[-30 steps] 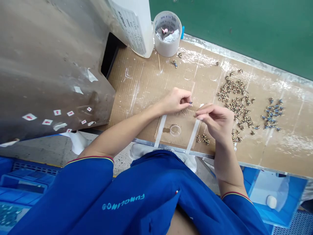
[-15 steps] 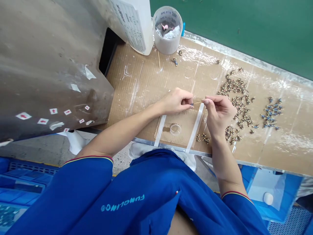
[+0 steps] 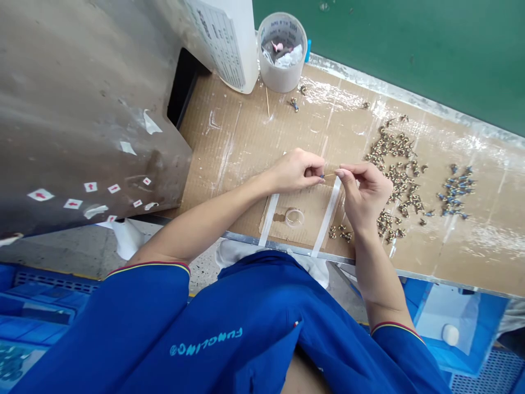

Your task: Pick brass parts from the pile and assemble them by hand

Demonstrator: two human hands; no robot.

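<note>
My left hand (image 3: 296, 171) is closed in a pinch on a tiny dark-tipped part at its fingertips. My right hand (image 3: 364, 192) is closed on a thin pale stick (image 3: 329, 175) whose tip points left and meets that part. Both hands hover over a taped patch of cardboard (image 3: 311, 202) near the bench's front edge. A small clear round dish (image 3: 294, 217) lies just below them. A few brass parts (image 3: 340, 232) sit by my right wrist.
A heap of small brass parts (image 3: 396, 164) spreads to the right, with a bluish group (image 3: 455, 191) beyond it. A white tub (image 3: 281, 52) and a white labelled box (image 3: 225, 41) stand at the back. A grey machine panel (image 3: 82, 109) fills the left. Blue bins (image 3: 463, 328) sit under the bench.
My right hand rose from below the left hand's level and brought the stick tip up to the left fingertips; in the last half second both hands barely shifted.
</note>
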